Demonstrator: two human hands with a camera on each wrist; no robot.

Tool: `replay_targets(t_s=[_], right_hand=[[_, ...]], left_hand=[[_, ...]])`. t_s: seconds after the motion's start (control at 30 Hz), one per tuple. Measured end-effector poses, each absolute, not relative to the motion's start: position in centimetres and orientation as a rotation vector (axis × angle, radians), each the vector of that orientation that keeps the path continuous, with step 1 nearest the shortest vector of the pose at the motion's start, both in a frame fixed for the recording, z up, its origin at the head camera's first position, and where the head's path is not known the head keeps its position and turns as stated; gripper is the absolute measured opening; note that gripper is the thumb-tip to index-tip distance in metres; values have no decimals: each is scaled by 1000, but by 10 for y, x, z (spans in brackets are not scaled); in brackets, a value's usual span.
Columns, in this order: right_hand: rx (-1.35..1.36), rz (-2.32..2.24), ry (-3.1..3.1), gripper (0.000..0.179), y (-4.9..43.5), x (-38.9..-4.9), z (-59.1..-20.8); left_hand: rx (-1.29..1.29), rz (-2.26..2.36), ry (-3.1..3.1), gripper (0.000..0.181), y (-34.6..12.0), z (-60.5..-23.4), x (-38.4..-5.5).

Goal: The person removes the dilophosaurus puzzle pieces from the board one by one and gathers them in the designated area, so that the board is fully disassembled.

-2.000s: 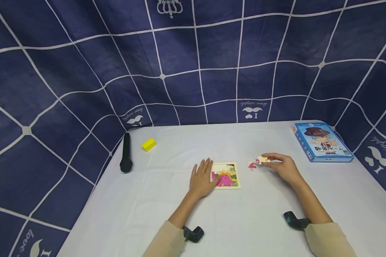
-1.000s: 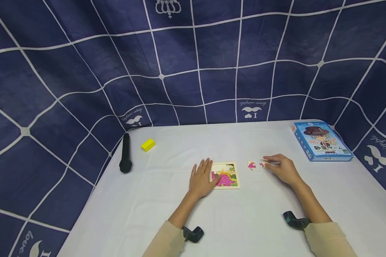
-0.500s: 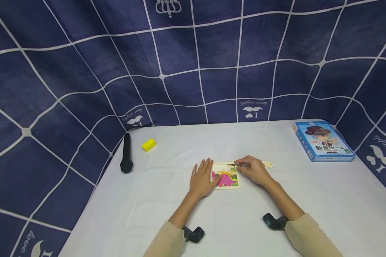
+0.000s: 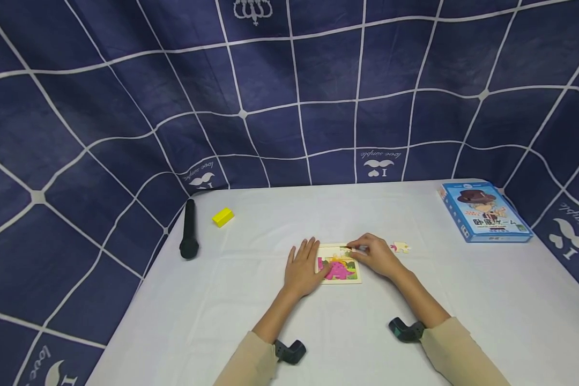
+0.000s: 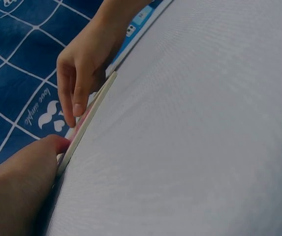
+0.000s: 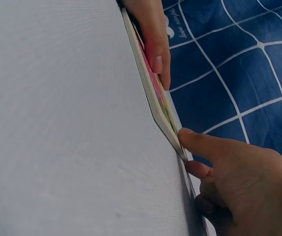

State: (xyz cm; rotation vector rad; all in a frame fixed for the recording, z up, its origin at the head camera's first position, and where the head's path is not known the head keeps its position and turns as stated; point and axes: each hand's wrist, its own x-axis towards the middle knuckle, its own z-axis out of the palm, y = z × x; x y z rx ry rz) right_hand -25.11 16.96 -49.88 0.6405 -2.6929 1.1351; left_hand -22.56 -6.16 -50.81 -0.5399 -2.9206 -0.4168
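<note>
Right hand [image 4: 375, 255] had come leftward to the dinosaur puzzle [image 4: 340, 270] within a second.
On the bench [image 4: 193, 300], the puzzle lay between the left hand [image 4: 301, 272] and the right; a crooked push could have jarred it out of line. The left lay flat, fingers straight, thumb over the puzzle. The right's thumb and forefinger bent at its far corner; whether they pinched anything could not be told. Just right of that hand lay a loose piece [image 4: 402, 247].
</note>
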Motion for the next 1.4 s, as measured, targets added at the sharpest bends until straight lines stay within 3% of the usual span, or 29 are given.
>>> replay_targets(t_s=[0.83,1.4], right_hand=[[634,1112,-2747,29,164,-252,-497],[612,1440,-2614,30,163,-251,-500]], left_hand=[[-533,-402,-2929,76,-63,-510,-226],[-534,-386,-2925,75,-61,-510,-227]])
